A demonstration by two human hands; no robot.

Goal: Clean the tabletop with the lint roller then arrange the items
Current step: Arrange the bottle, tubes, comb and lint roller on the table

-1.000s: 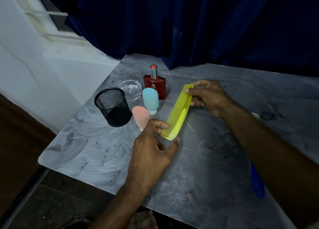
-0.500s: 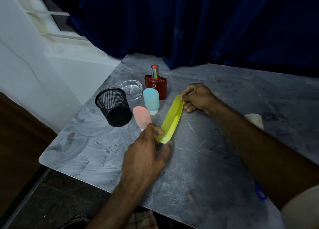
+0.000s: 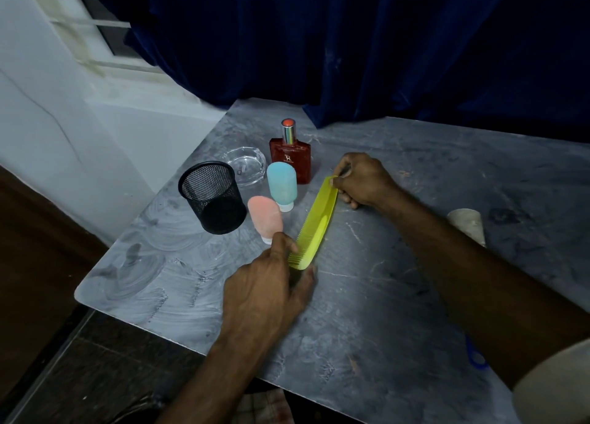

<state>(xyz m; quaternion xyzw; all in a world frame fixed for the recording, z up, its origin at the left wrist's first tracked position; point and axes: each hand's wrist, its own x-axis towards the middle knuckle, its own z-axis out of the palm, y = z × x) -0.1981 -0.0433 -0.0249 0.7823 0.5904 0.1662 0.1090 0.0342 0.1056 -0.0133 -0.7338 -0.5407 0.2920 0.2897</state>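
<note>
- Step in hand, as I read it: setting the yellow comb (image 3: 316,222) down next to the grouped items, i.e. the arranging part of the task.
- Left hand (image 3: 271,283) pinches the comb's near end, thumb on one side & fingers on the other; right hand (image 3: 360,180) grips the far end w/ fingertips. Both grasping, neither let go.
- Comb sits tilted on edge, teeth facing approx 9 o'clock, running from 6 to 12 o'clock on the table (image 3: 383,312); can't tell if the lower edge touches the surface.
- To do it well: lower both ends together, lay it flat, keep it parallel to the row of bottles. Watch the pink bottle (image 3: 266,220), just beside the left thumb at 9 o'clock; it looks easy to tip.
- Blue bottle (image 3: 282,184), red perfume bottle (image 3: 291,160), glass ashtray (image 3: 247,165) & black mesh cup (image 3: 212,196) stand at 10–11 o'clock of the comb.
- Lint roller: a pale roll (image 3: 466,225) at 3 o'clock and a blue bit (image 3: 475,356) at 5 o'clock, behind the right forearm; prob. it, not sure.
- Vs 1 s ago: comb has dropped lower & shifted toward the bottles; right hand has slid down w/ it.
</note>
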